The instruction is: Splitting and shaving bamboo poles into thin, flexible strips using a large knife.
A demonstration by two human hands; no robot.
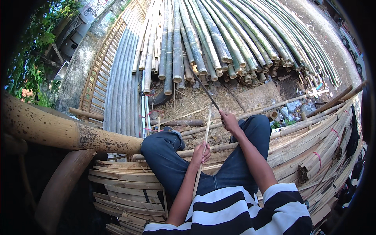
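1. Head view: the left hand is holding one thin strip that is rising between the legs, crossing above the front edge of the slats; its near end is reaching the striped shirt, probably for steadiness.
2. The right hand is gripping a long knife, its blade pointing away, presumably keeping it clear of the body. Whether it is touching the strip's far tip, I cannot tell.
3. Two hands, one strip and one knife are showing; poles are lying beyond, too many for counting.
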